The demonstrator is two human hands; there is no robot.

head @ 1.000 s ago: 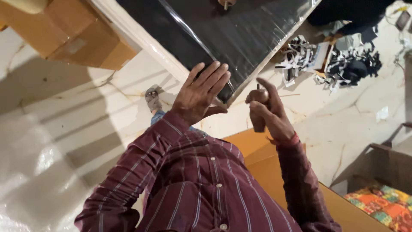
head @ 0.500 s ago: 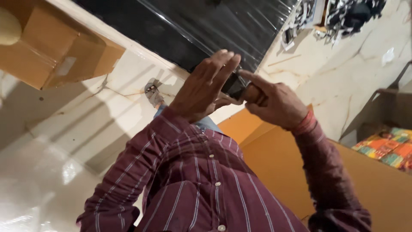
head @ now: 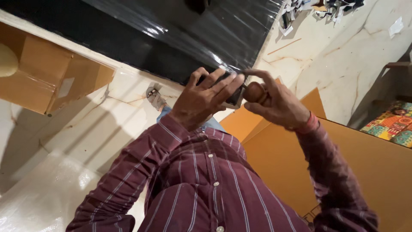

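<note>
Left hand: the left hand (head: 201,101) lay with fingers curled over a small dark object (head: 234,95), pressing it against the near edge of the wrapped panel (head: 171,38).
Right hand: the right hand (head: 279,103) was closed around a rounded brown wooden handle (head: 255,91), forefinger stretched forward along the top; the tool's working end was hidden behind the left fingers.
Dark object: it sat between the two hands, touching both, right at the panel's edge. What it was could not be made out.
Panel: large, flat, black, covered in shiny clear film that was creased and wrinkled near the hands.
Progress: film already covered the visible face of the panel; the work at the edge looked to be in hand and not finished, since both hands were engaged there. How much of the far side was done could not be told.
Surroundings: an open cardboard box (head: 47,81) stood on the pale marble floor (head: 356,51) to the left; orange cardboard sheets (head: 373,172) leaned at the right; paper scraps (head: 300,10) lay beyond the panel.
</note>
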